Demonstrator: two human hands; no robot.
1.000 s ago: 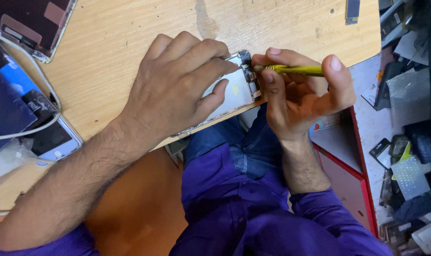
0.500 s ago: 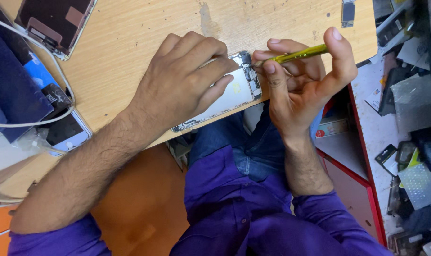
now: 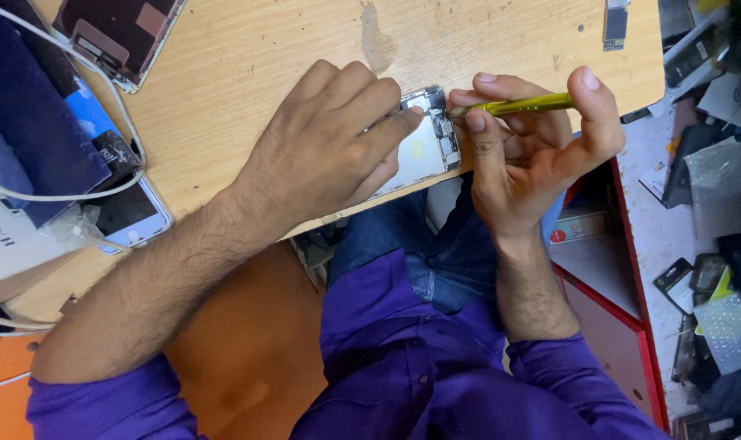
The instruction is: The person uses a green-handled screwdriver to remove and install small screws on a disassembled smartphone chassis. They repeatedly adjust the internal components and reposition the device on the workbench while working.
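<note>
The right hand (image 3: pixel 533 155) has tilted its pinched yellow screwdriver (image 3: pixel 517 104) flatter onto the opened phone (image 3: pixel 426 145); the left hand (image 3: pixel 330 147) keeps pressing that phone to the counter (image 3: pixel 265 49).

Since a second ago our right hand (image 3: pixel 533 147) has tipped the yellow screwdriver (image 3: pixel 517 104) from nearly level to slanting, its handle end raised under the thumb and its tip down at the top edge of the opened phone (image 3: pixel 423 143). Our view has drifted, bringing more of the dark screen panel (image 3: pixel 118 33) into sight.
</note>
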